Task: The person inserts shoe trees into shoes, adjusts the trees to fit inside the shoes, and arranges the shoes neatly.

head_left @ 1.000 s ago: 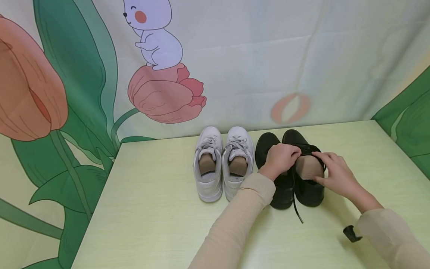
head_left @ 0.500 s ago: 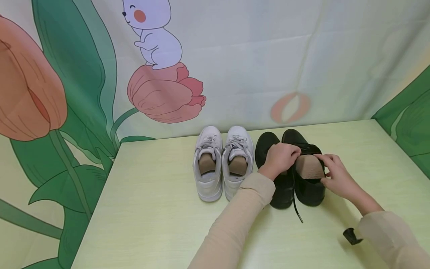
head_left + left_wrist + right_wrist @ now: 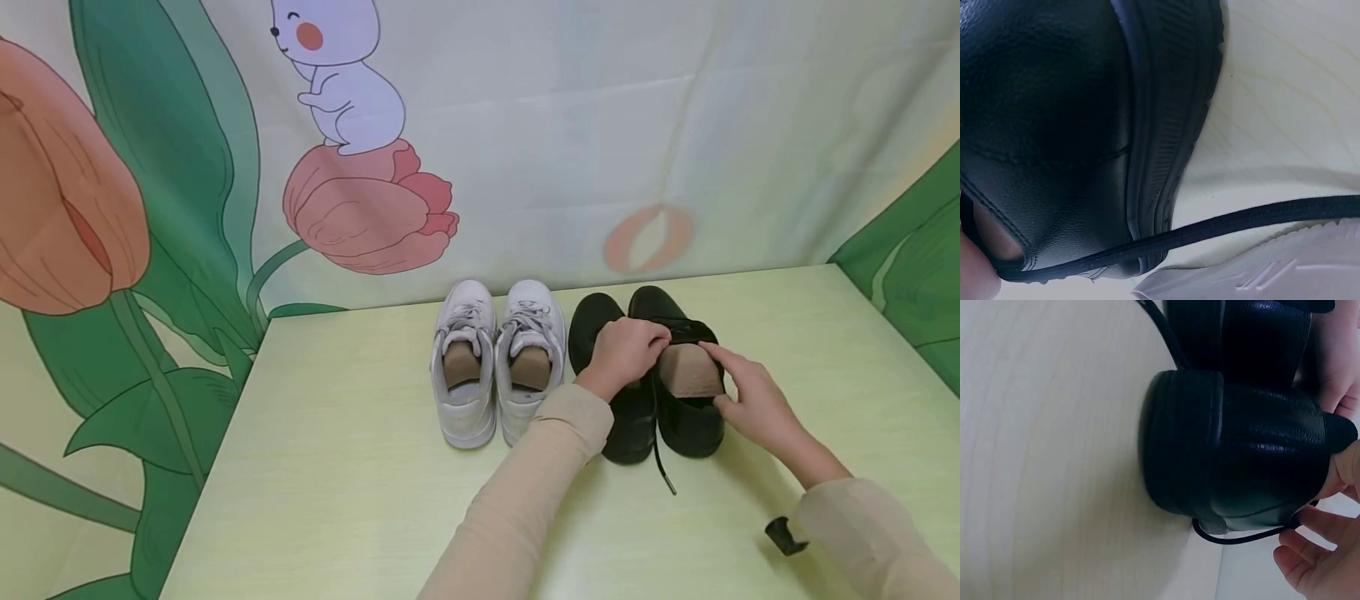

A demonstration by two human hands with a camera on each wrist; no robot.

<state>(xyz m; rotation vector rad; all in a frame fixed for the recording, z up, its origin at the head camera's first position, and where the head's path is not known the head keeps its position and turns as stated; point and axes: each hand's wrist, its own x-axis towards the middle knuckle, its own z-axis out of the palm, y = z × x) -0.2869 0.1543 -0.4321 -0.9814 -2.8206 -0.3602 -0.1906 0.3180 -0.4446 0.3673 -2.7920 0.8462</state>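
Two black leather lace-up shoes stand side by side, heels toward me, in the head view. My left hand [image 3: 626, 350] reaches over the left black shoe [image 3: 632, 433]. Its curled fingertips pinch the inner lacing edge of the right black shoe [image 3: 690, 429]. My right hand [image 3: 761, 400] holds that shoe's outer collar, thumb at the rim and fingers near the lacing. A tan insert [image 3: 690, 372] fills the shoe opening. One black shoelace [image 3: 660, 467] trails between the shoes onto the table. In the right wrist view, a lace loop [image 3: 1235, 540] runs beside the shoe to my fingers.
A pair of white sneakers [image 3: 465, 408] with tan inserts stands just left of the black shoes. Behind everything hangs a printed cloth [image 3: 525, 167] along the table's back edge. A small black object [image 3: 784, 536] shows by my right sleeve.
My right hand's fingers have shifted slightly outward along the right black shoe's collar, and the thumb has drawn back from over the insert to the rim. The left hand stays put.
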